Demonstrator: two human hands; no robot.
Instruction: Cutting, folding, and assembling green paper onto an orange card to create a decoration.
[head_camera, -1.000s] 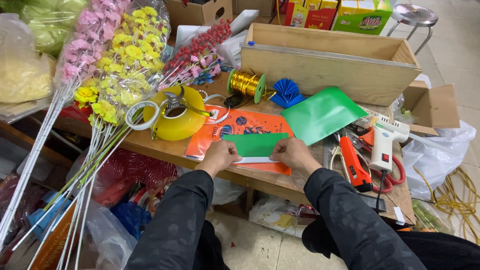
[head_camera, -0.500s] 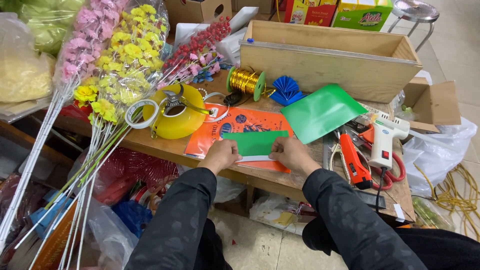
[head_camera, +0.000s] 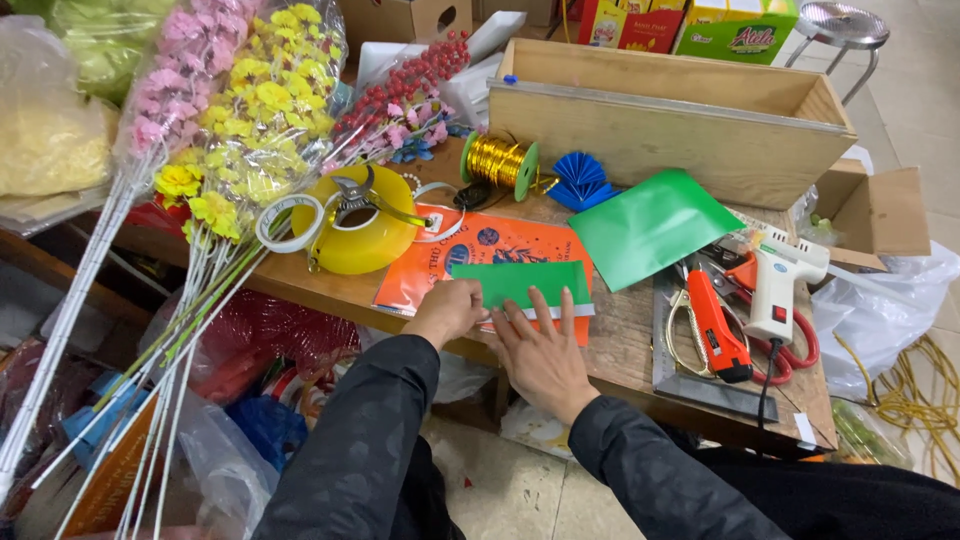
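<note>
The left hand (head_camera: 447, 310) has a narrow grip, pinching the near left corner of the folded green paper (head_camera: 520, 284), while the right hand (head_camera: 543, 352) lies flat and open on its lower edge. The paper rests on an orange sheet (head_camera: 460, 252) on the bench (head_camera: 630, 340). Behind stands a long wooden box (head_camera: 660, 135); I cannot see what it holds.

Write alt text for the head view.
Both hands, left hand and right hand, press a folded green paper onto an orange sheet on a cluttered wooden table. A white glue gun lies right; artificial flowers left.
</note>
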